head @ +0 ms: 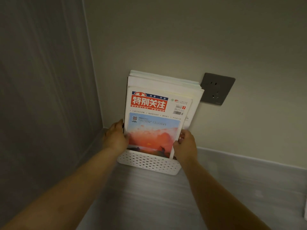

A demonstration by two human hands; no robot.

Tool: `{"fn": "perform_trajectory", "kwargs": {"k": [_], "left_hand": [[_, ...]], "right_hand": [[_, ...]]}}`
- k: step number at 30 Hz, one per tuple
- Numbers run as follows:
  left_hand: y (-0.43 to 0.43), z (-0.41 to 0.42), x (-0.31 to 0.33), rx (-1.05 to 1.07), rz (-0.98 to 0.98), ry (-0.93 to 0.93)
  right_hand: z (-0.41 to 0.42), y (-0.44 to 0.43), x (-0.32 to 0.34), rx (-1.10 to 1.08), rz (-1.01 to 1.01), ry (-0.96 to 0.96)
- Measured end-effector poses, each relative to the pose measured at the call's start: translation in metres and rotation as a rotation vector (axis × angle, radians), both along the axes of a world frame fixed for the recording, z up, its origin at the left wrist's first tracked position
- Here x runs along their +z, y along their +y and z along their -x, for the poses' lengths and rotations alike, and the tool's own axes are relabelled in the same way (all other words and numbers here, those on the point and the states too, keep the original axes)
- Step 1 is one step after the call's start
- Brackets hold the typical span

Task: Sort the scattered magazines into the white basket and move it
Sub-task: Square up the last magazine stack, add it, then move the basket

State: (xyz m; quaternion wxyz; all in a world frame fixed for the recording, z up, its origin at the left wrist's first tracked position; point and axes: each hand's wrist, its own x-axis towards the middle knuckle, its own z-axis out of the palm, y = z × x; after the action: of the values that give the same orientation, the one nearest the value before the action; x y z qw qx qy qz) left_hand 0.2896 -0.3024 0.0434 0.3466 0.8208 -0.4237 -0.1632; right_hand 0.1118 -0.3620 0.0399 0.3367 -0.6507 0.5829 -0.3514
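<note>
A white perforated basket (147, 163) stands on the grey floor in the corner of the room, close to the wall. Several magazines (159, 113) stand upright in it; the front one has a red title block and an orange sunset picture. My left hand (115, 138) grips the left edge of the stack just above the basket rim. On the right edge of the stack, my right hand (185, 144) holds on with fingers curled onto the front cover. The basket's far side is hidden behind the magazines.
A dark grey wall socket (217, 88) sits on the beige wall just right of the magazines' tops. A grey panelled wall (46, 97) closes in the left side. A pale skirting board (249, 161) runs along the wall base. Grey floor (157, 205) lies in front.
</note>
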Motion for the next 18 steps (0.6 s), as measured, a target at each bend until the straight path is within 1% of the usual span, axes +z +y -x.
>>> {"fn": "perform_trajectory", "kwargs": {"k": [2,4,6,8,10,12,15,18], "left_hand": [[0.013,0.007,-0.003,0.003,0.043,-0.013],[0.028,0.019,-0.008,-0.012,0.087,-0.093],[0.044,0.038,-0.011,-0.021,0.157,-0.131],[0.06,0.063,-0.014,-0.049,0.217,-0.096],[0.071,0.093,-0.017,-0.1,0.221,0.005],[0.075,0.123,-0.021,-0.165,0.159,0.093],[0.067,0.18,-0.029,-0.28,0.074,0.154],[0.055,0.246,-0.033,-0.384,-0.002,0.211]], "right_hand": [[0.01,0.002,-0.003,-0.021,0.09,0.066],[0.029,0.004,-0.008,-0.05,0.191,0.188],[0.055,0.008,-0.015,-0.078,0.228,0.26],[0.089,0.012,-0.021,-0.146,0.2,0.302],[0.131,0.018,-0.026,-0.232,0.14,0.322],[0.173,0.024,-0.032,-0.265,0.088,0.352],[0.251,0.033,-0.043,-0.3,0.001,0.461],[0.334,0.044,-0.053,-0.499,-0.136,0.471]]}}
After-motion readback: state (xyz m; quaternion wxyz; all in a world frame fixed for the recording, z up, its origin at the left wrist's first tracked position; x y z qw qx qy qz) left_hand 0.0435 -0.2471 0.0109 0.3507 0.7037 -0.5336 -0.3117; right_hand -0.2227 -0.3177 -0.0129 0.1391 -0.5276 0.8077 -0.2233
